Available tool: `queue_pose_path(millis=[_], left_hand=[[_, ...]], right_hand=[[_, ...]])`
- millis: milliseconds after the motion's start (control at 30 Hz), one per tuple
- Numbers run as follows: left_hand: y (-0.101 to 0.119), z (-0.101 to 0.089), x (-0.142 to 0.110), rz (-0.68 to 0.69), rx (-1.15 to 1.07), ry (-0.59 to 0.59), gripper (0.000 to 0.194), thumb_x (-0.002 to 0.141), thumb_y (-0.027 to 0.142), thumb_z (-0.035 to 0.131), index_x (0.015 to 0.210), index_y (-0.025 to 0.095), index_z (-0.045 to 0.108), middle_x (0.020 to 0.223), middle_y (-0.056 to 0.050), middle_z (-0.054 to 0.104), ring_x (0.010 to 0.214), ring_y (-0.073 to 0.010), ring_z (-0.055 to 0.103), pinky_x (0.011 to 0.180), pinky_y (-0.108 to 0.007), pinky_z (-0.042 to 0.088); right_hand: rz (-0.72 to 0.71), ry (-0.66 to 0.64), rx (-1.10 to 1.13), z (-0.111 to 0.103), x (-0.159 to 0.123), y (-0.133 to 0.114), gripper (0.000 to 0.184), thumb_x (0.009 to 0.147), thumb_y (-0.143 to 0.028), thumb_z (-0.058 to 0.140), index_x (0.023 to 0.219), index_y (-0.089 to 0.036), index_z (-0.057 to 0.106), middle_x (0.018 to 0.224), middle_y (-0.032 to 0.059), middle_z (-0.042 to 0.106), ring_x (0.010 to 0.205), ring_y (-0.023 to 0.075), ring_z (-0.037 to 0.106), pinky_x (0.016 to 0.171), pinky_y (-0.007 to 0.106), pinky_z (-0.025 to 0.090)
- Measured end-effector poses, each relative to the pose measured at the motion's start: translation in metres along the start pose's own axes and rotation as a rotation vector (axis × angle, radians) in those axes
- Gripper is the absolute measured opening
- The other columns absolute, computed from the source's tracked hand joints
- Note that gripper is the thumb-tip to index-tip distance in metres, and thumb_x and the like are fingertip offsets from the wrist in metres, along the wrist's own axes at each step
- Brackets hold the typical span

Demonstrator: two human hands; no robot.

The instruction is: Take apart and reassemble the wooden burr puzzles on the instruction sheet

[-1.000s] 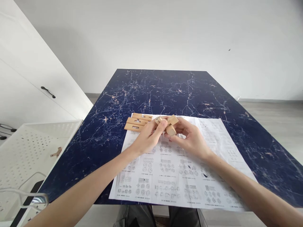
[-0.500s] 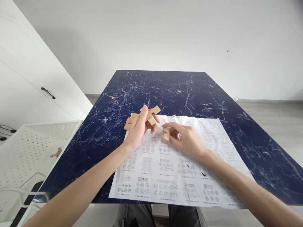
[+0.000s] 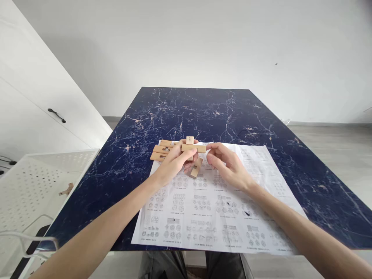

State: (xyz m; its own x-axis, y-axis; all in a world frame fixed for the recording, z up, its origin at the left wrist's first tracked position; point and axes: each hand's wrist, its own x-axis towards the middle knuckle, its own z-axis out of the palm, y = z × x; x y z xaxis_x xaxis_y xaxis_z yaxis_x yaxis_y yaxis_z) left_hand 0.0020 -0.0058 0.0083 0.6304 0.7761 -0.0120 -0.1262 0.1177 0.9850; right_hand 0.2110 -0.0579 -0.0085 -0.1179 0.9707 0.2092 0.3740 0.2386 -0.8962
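Observation:
My left hand (image 3: 173, 158) is closed on joined notched wooden puzzle pieces (image 3: 192, 148), its thumb pressing a horizontal bar. An upright piece behind the bar shows a "3" on its end. My right hand (image 3: 225, 161) has its fingers bent but apart; the index fingertip is at the bar's right end, and whether it touches is hard to tell. Below the joined pieces, a loose notched wooden block (image 3: 197, 168) lies tilted on the printed sheet (image 3: 215, 211). Left of my left hand are several notched wooden bars (image 3: 159, 156), partly hidden by it.
The sheet, printed with small puzzle diagrams, covers the near part of the dark blue marbled table (image 3: 188, 112). At the left stands a white perforated basket (image 3: 31, 182) with a small wooden piece (image 3: 66, 189) and a white cable. A white cabinet (image 3: 43, 89) is beyond it.
My right hand has let go of the notched block, which is now on the sheet, and moved up to the bar's end. My left hand has turned the joined pieces so the bar lies level.

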Motion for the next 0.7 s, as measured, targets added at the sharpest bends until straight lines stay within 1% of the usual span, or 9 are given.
queue_pose_path(millis=[100, 200, 300, 433, 500, 600, 700], left_hand=[[-0.0007, 0.0003, -0.0022, -0.04, 0.046, -0.08, 0.036, 0.105, 0.047, 0.064, 0.126, 0.02, 0.054, 0.086, 0.001, 0.057, 0.062, -0.0106, 0.044, 0.057, -0.028, 0.04], [-0.0001, 0.0019, -0.0034, -0.066, 0.093, -0.137, 0.034, 0.107, 0.046, 0.064, 0.126, 0.02, 0.053, 0.086, 0.001, 0.058, 0.062, -0.0102, 0.046, 0.06, -0.028, 0.042], [0.0015, 0.0039, -0.0033, -0.049, 0.078, -0.128, 0.034, 0.105, 0.045, 0.067, 0.126, 0.021, 0.054, 0.089, 0.001, 0.06, 0.062, -0.0101, 0.047, 0.062, -0.028, 0.044], [0.0019, 0.005, -0.0016, 0.006, 0.076, -0.109, 0.03, 0.105, 0.045, 0.066, 0.121, 0.02, 0.061, 0.098, -0.003, 0.067, 0.067, -0.0113, 0.053, 0.066, -0.029, 0.049], [0.0011, 0.0051, -0.0005, 0.023, 0.125, -0.106, 0.029, 0.107, 0.046, 0.064, 0.114, 0.018, 0.065, 0.093, -0.004, 0.069, 0.069, -0.013, 0.058, 0.068, -0.03, 0.051], [-0.0003, 0.0057, 0.0008, 0.031, 0.172, -0.102, 0.032, 0.108, 0.047, 0.061, 0.114, 0.016, 0.067, 0.081, -0.003, 0.07, 0.071, -0.0161, 0.065, 0.069, -0.03, 0.053], [-0.001, 0.007, 0.0009, 0.019, 0.177, -0.087, 0.036, 0.106, 0.048, 0.065, 0.123, 0.016, 0.065, 0.085, -0.004, 0.074, 0.073, -0.0176, 0.071, 0.067, -0.03, 0.055]], right_hand=[[0.013, -0.028, 0.037, -0.002, 0.0011, -0.0007, 0.035, 0.11, -0.052, 0.052, 0.096, -0.022, 0.064, 0.076, -0.0007, 0.06, 0.066, 0.0152, 0.051, 0.061, 0.031, 0.039], [0.024, -0.061, 0.006, -0.0017, 0.0022, -0.0024, 0.046, 0.109, -0.057, 0.053, 0.08, -0.022, 0.059, 0.067, -0.0024, 0.055, 0.059, 0.0133, 0.042, 0.057, 0.031, 0.033], [0.031, -0.044, 0.064, -0.0027, 0.0037, -0.0025, 0.048, 0.109, -0.058, 0.053, 0.078, -0.023, 0.058, 0.064, -0.0031, 0.052, 0.057, 0.013, 0.041, 0.056, 0.031, 0.032], [0.051, -0.011, 0.173, -0.0048, 0.005, 0.0005, 0.046, 0.109, -0.058, 0.054, 0.081, -0.022, 0.059, 0.066, -0.0025, 0.055, 0.059, 0.0136, 0.046, 0.059, 0.031, 0.037], [0.057, 0.021, 0.202, -0.0048, 0.005, 0.0015, 0.044, 0.109, -0.057, 0.056, 0.082, -0.022, 0.058, 0.066, -0.0029, 0.054, 0.06, 0.0135, 0.046, 0.059, 0.03, 0.037], [0.048, 0.071, 0.179, -0.004, 0.0043, 0.0009, 0.042, 0.107, -0.054, 0.059, 0.079, -0.023, 0.055, 0.063, -0.0044, 0.051, 0.058, 0.0125, 0.042, 0.056, 0.029, 0.033], [0.012, 0.091, 0.088, -0.004, 0.0041, -0.0009, 0.042, 0.106, -0.049, 0.059, 0.074, -0.023, 0.053, 0.061, -0.005, 0.049, 0.056, 0.0114, 0.037, 0.055, 0.029, 0.03]])
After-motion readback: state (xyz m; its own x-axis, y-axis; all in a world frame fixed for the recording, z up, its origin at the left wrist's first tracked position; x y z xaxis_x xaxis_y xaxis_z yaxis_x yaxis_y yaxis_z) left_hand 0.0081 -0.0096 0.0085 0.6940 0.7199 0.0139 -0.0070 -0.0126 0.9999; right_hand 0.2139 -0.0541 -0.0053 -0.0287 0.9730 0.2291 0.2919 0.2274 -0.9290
